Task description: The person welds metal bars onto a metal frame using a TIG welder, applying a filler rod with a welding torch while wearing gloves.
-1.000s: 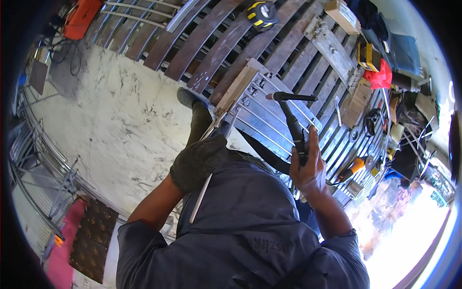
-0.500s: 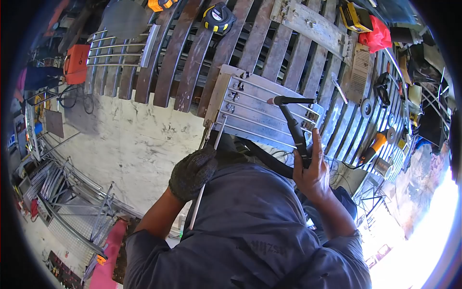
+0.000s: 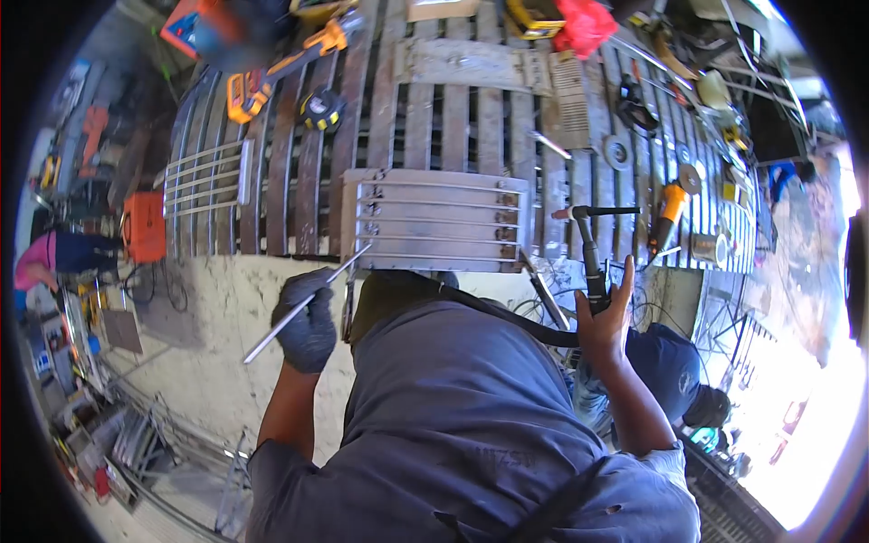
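Observation:
My left hand [image 3: 306, 321], in a dark glove, is closed around a thin metal rod [image 3: 274, 336]. The rod slants up to the right, its upper end by the lower left corner of a metal plate [image 3: 444, 258]. Several parallel bars [image 3: 439, 214] lie across that plate, forming a small grille at the table's front edge. My bare right hand [image 3: 605, 324] grips a black TIG welding torch [image 3: 590, 249], index finger stretched upward. The torch head is to the right of the grille, apart from it. A dark cable [image 3: 516, 319] runs from near my right hand across my body.
On the slatted metal table [image 3: 425, 136] lie a tape measure [image 3: 320, 109], an orange angle grinder [image 3: 671, 210], a cutting disc [image 3: 617, 152] and another barred grille [image 3: 206, 178]. A co-worker [image 3: 665, 371] is crouched at right; another person [image 3: 41, 262] is at far left.
The view has turned, so the grille now appears level. My left hand has moved left with the rod, now tilted more. My right hand has carried the torch from over the grille to its right.

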`<state>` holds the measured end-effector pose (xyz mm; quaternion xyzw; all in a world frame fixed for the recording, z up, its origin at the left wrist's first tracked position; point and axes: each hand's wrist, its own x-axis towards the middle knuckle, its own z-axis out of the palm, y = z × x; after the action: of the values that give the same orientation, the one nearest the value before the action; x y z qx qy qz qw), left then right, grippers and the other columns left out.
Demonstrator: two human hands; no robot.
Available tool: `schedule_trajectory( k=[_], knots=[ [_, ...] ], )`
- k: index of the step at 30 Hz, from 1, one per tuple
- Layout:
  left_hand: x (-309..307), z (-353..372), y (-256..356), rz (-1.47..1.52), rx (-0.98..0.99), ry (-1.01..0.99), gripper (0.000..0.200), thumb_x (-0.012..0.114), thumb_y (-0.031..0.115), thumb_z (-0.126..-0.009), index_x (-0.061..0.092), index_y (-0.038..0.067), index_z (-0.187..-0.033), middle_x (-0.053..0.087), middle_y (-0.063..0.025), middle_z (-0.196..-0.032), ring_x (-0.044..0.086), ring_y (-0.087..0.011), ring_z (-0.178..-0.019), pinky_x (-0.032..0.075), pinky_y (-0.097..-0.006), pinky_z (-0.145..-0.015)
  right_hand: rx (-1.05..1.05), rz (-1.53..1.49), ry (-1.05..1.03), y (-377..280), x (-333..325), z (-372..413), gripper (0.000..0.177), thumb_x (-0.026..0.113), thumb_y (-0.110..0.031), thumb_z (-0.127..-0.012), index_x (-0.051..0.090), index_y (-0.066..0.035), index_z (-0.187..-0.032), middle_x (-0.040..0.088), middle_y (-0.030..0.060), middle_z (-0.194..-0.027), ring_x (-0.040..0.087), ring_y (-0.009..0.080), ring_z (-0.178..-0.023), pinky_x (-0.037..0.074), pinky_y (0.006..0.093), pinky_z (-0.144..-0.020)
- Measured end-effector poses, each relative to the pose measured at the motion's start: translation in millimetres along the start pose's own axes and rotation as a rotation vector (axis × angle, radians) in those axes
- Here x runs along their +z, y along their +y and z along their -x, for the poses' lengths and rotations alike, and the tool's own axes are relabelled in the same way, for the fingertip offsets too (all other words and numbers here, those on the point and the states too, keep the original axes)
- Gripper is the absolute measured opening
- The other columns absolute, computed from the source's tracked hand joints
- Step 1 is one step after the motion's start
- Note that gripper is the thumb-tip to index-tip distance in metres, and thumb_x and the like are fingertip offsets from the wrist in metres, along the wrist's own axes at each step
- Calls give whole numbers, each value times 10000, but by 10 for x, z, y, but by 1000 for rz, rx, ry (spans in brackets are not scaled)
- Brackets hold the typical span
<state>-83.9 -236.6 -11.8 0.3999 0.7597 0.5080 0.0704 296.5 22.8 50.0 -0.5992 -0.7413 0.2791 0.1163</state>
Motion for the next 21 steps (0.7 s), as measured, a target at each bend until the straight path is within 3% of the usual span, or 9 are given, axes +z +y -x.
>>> schedule_trajectory(
  k=[2,6,12,16,17,21],
  knots=[
    [38,-73,157,-34,75,70,89,657,11,-1079,723,-21,-1128,763,-147,-1048,744,-241,-938,601,-356,-876,39,33,85,398,-37,-11,1103,801,-121,-965,47,-110,-1770,690,268,-950,726,463,-825,554,555,-785],
    [11,-50,515,-178,150,113,182,613,110,-1105,730,-23,-1067,751,-143,-1003,739,-266,-926,589,-383,-856,120,24,153,1147,-155,-85,1063,760,-86,-982,39,-80,-1762,731,364,-1121,745,543,-948,572,590,-834],
    [-67,264,818,-298,170,103,148,629,99,-1055,719,-19,-1044,749,-162,-1006,734,-319,-923,585,-415,-857,-7,137,186,2202,-146,-37,1071,748,-79,-978,20,-68,-1763,713,390,-1251,752,547,-981,586,597,-838],
    [-75,488,956,-311,100,96,137,629,101,-1031,703,-14,-1028,743,-180,-1005,732,-360,-924,590,-441,-865,60,17,101,2312,-106,77,1022,741,-126,-1004,60,-101,-1767,754,332,-1116,759,527,-900,587,598,-776],
    [-66,541,965,-323,87,98,134,629,100,-1029,703,-12,-1027,742,-180,-1002,731,-363,-920,590,-442,-863,29,8,125,2345,-51,58,996,739,-133,-1012,89,-115,-1767,753,296,-1019,760,512,-858,585,589,-761],
    [-100,690,1087,-479,90,38,133,650,151,-1051,680,24,-1032,722,-186,-967,723,-400,-890,580,-462,-803,-35,-59,123,2093,-3,-109,972,747,-135,-1012,132,-106,-1764,727,295,-1013,754,516,-875,588,575,-781]
  ],
)
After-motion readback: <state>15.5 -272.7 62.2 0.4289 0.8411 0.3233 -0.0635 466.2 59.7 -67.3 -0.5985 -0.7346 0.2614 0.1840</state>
